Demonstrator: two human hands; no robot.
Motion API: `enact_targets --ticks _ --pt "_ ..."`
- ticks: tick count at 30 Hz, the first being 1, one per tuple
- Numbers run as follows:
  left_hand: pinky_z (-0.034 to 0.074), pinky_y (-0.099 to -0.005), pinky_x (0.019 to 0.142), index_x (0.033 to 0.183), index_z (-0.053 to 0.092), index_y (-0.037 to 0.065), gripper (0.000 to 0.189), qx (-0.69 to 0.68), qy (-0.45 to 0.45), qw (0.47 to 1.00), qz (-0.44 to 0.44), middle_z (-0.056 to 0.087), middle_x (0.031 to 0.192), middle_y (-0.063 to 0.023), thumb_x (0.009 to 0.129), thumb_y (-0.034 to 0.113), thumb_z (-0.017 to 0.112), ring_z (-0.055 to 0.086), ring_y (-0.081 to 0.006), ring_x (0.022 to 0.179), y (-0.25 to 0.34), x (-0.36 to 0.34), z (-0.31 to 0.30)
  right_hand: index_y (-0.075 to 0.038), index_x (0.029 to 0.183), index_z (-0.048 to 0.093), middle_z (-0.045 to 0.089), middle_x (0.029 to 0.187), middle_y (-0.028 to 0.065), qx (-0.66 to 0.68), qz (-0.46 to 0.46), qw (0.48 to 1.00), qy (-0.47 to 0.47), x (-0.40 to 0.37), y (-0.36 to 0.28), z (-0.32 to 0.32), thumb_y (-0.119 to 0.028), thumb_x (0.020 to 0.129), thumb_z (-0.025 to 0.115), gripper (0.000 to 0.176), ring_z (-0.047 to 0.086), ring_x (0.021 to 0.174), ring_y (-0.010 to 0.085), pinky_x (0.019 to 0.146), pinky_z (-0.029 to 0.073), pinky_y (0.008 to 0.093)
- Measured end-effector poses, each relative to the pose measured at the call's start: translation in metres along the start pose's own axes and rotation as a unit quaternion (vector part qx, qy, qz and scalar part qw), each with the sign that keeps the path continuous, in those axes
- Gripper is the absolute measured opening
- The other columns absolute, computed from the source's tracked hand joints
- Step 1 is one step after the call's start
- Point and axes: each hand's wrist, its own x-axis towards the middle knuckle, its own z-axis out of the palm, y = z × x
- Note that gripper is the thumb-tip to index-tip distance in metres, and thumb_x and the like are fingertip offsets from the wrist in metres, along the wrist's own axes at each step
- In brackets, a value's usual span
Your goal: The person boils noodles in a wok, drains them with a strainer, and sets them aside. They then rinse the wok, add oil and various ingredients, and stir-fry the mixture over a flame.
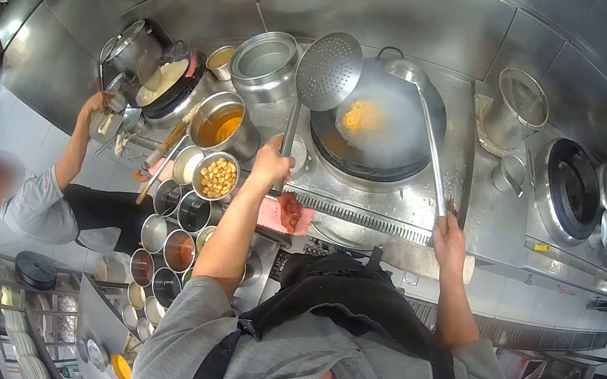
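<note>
My left hand (pixel 274 163) is closed round the handle of a perforated skimmer (pixel 328 72). The skimmer's round head is raised at the wok's left edge. In my right hand (pixel 449 247) is the end of a long-handled ladle (pixel 432 142), its bowl at the far rim of the wok. Yellow-orange food (pixel 362 117) lies in the dark wok (pixel 416 147), partly veiled by steam; I cannot make out its kind.
Left of the wok stand a lidless metal pot (pixel 263 64), a pot of amber liquid (pixel 220 127) and a container of round golden pieces (pixel 216 177). Several seasoning tins (pixel 154 232) fill the lower left. A co-worker (pixel 42 205) reaches toward another wok (pixel 170 83). Rightward is a strainer pot (pixel 521 104).
</note>
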Motion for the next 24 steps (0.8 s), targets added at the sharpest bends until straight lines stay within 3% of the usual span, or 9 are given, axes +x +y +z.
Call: enact_targets --ticks 1,3,8,11,13,15,18,21,24 --pt "0.052 -0.0364 0.057 0.123 0.046 -0.006 0.059 -0.001 -0.001 1.000 -0.001 0.064 0.075 -0.0207 0.066 0.003 0.057 0.065 -0.0263 0.060 -0.006 0.000 -0.002 -0.002 0.116 0.053 0.060 0.087 0.0274 -0.002 0.001 1.000 -0.001 -0.001 -0.003 -0.001 -0.011 0.076 0.058 0.041 0.058 0.085 0.0439 0.074 0.046 0.0457" --pt "0.046 -0.0303 0.044 0.121 0.048 -0.006 0.056 -0.114 -0.007 0.993 -0.001 0.060 0.065 -0.0117 0.065 -0.001 0.056 0.057 -0.0164 0.045 -0.021 -0.004 -0.001 -0.001 0.116 0.053 0.061 0.086 0.0263 0.015 -0.015 1.000 -0.008 -0.004 -0.007 -0.001 -0.011 0.077 0.059 0.041 0.060 0.083 0.0417 0.073 0.047 0.0428" --pt "0.041 -0.0285 0.038 0.113 0.049 -0.008 0.049 -0.218 0.078 0.973 0.013 0.055 0.063 -0.0084 0.064 -0.003 0.056 0.051 -0.0151 0.044 -0.058 -0.042 0.007 0.000 0.115 0.054 0.062 0.077 0.0206 0.090 0.066 0.993 -0.041 -0.023 -0.014 -0.004 -0.011 0.077 0.060 0.040 0.062 0.066 0.0277 0.061 0.048 0.0353" --pt "0.041 -0.0291 0.037 0.113 0.047 -0.008 0.049 -0.200 0.144 0.965 -0.089 0.052 0.058 -0.0091 0.065 -0.003 0.054 0.050 -0.0173 0.042 -0.069 -0.076 0.005 0.002 0.115 0.054 0.060 0.071 0.0166 0.099 0.094 0.990 -0.032 -0.039 0.002 -0.003 -0.011 0.078 0.060 0.040 0.058 0.055 0.0189 0.052 0.046 0.0315" --pt "0.041 -0.0296 0.037 0.108 0.048 -0.009 0.044 -0.282 0.105 0.944 -0.137 0.052 0.057 -0.0100 0.065 -0.005 0.053 0.050 -0.0186 0.041 -0.082 -0.089 -0.003 0.003 0.115 0.054 0.059 0.068 0.0150 0.086 0.089 0.992 -0.014 -0.049 0.010 -0.005 -0.011 0.079 0.059 0.039 0.055 0.050 0.0157 0.048 0.044 0.0303" --pt "0.041 -0.0285 0.038 0.099 0.049 -0.007 0.033 -0.309 0.086 0.936 -0.147 0.052 0.058 -0.0112 0.066 -0.005 0.053 0.050 -0.0189 0.041 -0.115 -0.085 -0.008 0.005 0.118 0.051 0.057 0.063 0.0137 0.095 0.159 0.982 -0.047 -0.056 0.009 -0.009 -0.010 0.079 0.059 0.042 0.052 0.045 0.0150 0.044 0.043 0.0305" --pt "0.042 -0.0252 0.039 0.088 0.050 -0.002 0.017 -0.452 -0.020 0.863 -0.224 0.053 0.064 -0.0114 0.072 -0.002 0.056 0.050 -0.0173 0.045 -0.157 -0.073 -0.007 0.006 0.120 0.049 0.055 0.059 0.0101 0.108 0.191 0.975 -0.036 -0.065 0.010 -0.010 -0.009 0.080 0.057 0.044 0.049 0.041 0.0133 0.040 0.040 0.0288" --pt "0.045 -0.0241 0.041 0.089 0.050 -0.002 0.016 -0.523 -0.047 0.811 -0.258 0.055 0.069 -0.0122 0.075 0.002 0.057 0.051 -0.0157 0.047 -0.213 -0.044 0.000 0.006 0.118 0.048 0.052 0.061 0.0061 0.188 0.195 0.962 -0.038 -0.066 0.010 -0.006 -0.011 0.083 0.055 0.039 0.045 0.037 0.0111 0.033 0.035 0.0253" --pt "0.048 -0.0231 0.043 0.090 0.050 -0.001 0.016 -0.493 -0.071 0.824 -0.270 0.056 0.073 -0.0114 0.082 0.012 0.054 0.053 -0.0150 0.050 -0.244 -0.034 -0.006 0.011 0.124 0.042 0.053 0.065 0.0080 0.215 0.230 0.948 -0.050 -0.057 -0.001 -0.010 -0.007 0.082 0.056 0.047 0.046 0.039 0.0109 0.034 0.035 0.0253"
